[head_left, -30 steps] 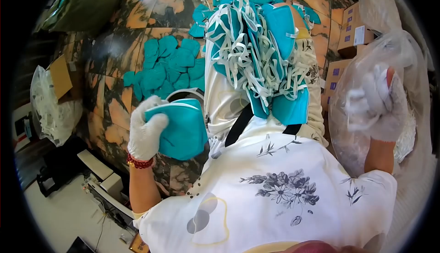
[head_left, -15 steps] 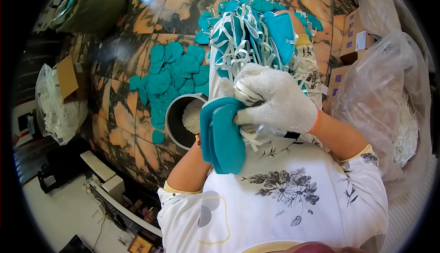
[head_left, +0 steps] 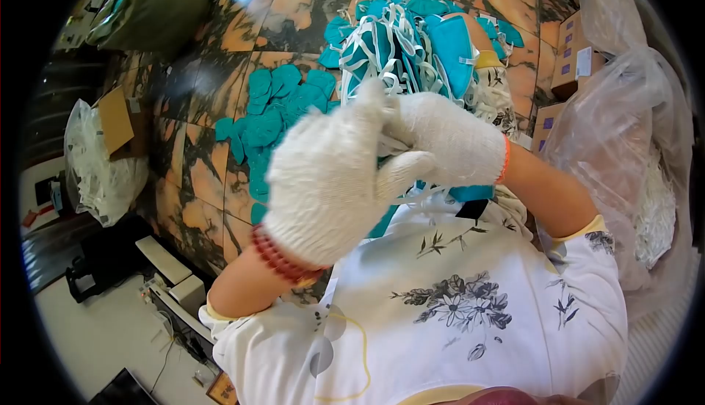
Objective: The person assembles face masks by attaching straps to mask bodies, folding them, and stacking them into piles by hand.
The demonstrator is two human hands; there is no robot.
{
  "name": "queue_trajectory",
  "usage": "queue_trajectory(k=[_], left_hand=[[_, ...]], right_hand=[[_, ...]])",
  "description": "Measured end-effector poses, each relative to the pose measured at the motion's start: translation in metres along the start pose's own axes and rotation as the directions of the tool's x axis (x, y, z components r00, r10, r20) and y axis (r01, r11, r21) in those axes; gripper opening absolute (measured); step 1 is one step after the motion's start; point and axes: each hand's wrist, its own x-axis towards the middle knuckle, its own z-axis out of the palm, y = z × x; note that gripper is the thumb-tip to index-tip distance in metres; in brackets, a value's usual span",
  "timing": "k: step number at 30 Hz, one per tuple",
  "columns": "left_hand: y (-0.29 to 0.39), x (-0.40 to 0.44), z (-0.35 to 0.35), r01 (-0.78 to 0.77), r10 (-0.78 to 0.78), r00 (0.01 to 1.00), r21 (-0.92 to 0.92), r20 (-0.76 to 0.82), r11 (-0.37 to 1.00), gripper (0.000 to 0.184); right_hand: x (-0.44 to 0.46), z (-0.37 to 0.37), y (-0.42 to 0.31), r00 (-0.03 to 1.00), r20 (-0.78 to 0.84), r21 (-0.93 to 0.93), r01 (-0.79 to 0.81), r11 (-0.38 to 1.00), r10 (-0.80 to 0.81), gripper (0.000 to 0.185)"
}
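Observation:
Both of my hands wear white knit gloves and meet above my lap. My left hand is raised in front, back towards me, its thumb apart and its other fingers blurred or hidden. My right hand is curled around white elastic straps, which show between the two gloves. Below the hands, teal face masks show in part. On my lap beyond them stands a bunched row of teal masks with white straps hanging over it.
Loose teal pieces lie on the marble floor to the left. Cardboard boxes and a large clear plastic bag stand at the right. An open carton sits at the left, near a green bundle.
My left hand has come up from behind the teal masks to beside my right hand. It now covers most of those masks and the pot of white granules.

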Motion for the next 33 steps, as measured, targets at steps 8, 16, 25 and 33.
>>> queue_trajectory(k=[8, 16, 25, 33], left_hand=[[-0.032, -0.004, 0.049, 0.163, -0.190, 0.968, -0.169, -0.163, 0.972, 0.042], [-0.028, -0.010, 0.040, 0.255, -0.246, 0.967, -0.375, 0.074, 0.891, 0.033], [-0.027, -0.016, 0.029, 0.177, -0.029, 0.957, -0.500, 0.289, 0.848, 0.037], [-0.037, -0.015, 0.028, 0.184, 0.019, 0.954, -0.633, 0.299, 0.752, 0.046]], right_hand=[[-0.029, -0.007, -0.013, 0.924, -0.232, 0.209, -0.258, 0.943, 0.304, 0.032], [-0.043, -0.002, -0.010, 0.931, -0.083, 0.100, -0.347, 0.932, 0.356, 0.025], [-0.052, 0.004, -0.014, 0.866, 0.236, 0.742, -0.453, 0.494, 0.440, 0.034], [-0.050, 0.000, -0.018, 0.958, -0.054, 0.559, -0.204, 0.804, 0.281, 0.029]])
